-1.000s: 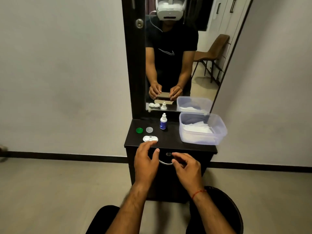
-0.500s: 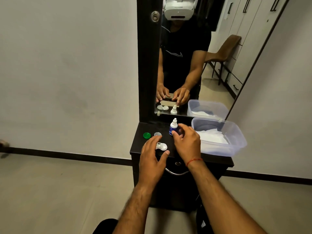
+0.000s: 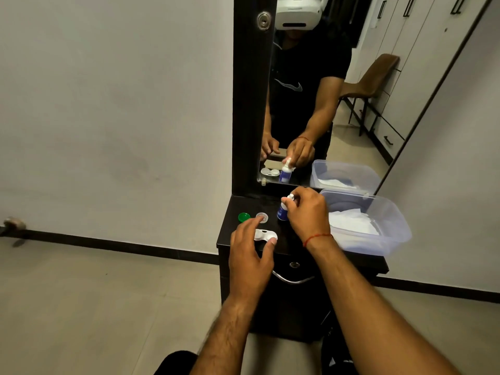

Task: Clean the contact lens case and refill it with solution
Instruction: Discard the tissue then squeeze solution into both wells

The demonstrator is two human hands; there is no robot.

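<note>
bottle point(image 3: 282, 212) gripped by right hand point(image 3: 308, 215); lens case point(image 3: 263, 234) held by left hand point(image 3: 251, 255).

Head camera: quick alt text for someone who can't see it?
The right hand grips the solution bottle while the left hand spreads over the white lens case on a dark dresser top. A green cap and a clear cap lie behind the case; a plastic tub stands to the right.
</note>
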